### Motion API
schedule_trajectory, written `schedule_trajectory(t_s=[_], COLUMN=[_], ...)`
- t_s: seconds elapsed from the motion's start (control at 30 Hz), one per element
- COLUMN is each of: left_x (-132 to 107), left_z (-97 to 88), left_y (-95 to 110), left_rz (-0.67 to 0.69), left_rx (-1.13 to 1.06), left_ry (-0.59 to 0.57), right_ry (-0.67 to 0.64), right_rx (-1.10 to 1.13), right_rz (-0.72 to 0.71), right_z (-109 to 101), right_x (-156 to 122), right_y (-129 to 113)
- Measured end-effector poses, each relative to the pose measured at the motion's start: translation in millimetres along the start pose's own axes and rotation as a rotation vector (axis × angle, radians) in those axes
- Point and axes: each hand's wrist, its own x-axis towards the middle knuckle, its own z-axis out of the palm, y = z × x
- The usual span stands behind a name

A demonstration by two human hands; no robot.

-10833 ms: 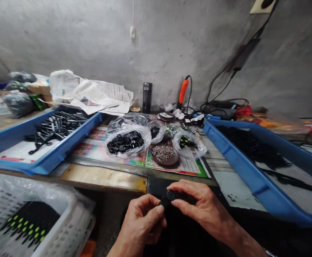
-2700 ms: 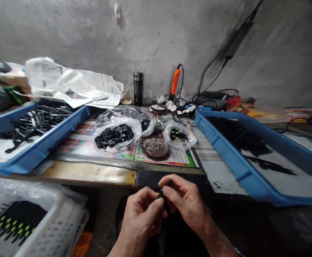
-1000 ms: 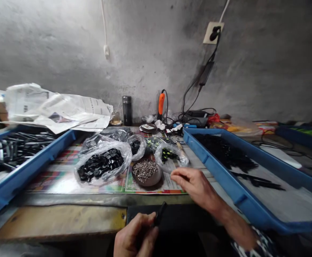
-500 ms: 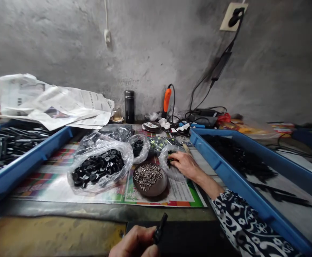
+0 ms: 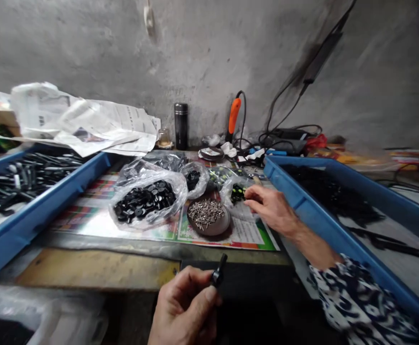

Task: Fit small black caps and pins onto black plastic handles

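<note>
My left hand (image 5: 186,306) is at the bottom centre, fingers closed round a small black plastic part (image 5: 218,271) whose tip sticks up past my thumb. My right hand (image 5: 272,207) reaches over the bench, fingers pinched together at the mouth of a small clear bag of black and green pieces (image 5: 236,194). What the fingertips hold is too small to make out. Just left of that hand sits a brown dish of small metal screws (image 5: 208,218). A larger clear bag of black round discs (image 5: 146,200) lies further left.
Blue trays of black parts flank the bench, one on the left (image 5: 22,211) and one on the right (image 5: 324,211). Crumpled newspaper (image 5: 83,122), a black flask (image 5: 181,126), an orange-handled tool (image 5: 233,117) and cables stand at the back wall. A plastic-lined basket (image 5: 44,316) is at bottom left.
My right hand left the black part, reached out to the small bag of black and green pieces, and has drawn back slightly with fingers pinched. My left hand kept hold of the part.
</note>
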Motion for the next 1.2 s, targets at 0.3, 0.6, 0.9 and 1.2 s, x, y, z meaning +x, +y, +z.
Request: schedule_trajectory(t_s=[0.3,0.6,0.9,1.2], left_x=[-11,-27,-30,-30], left_z=[-1.5,5.5,4.3,6.4], left_y=[-11,-16,-19,-18], left_rz=[0.009,0.014,0.046,0.047], left_rx=[-0.055,-0.019,-0.004,-0.016], left_ry=[-0.14,-0.157,-0.186,-0.18], right_ry=[-0.01,-0.089,-0.046,-0.005], right_rx=[0.532,0.912,0.958,0.99], right_rz=[0.042,0.134,0.135,0.194], right_z=[1,21,29,38], right_x=[-121,-149,-156,-158], right_y=[-95,-114,-116,-116])
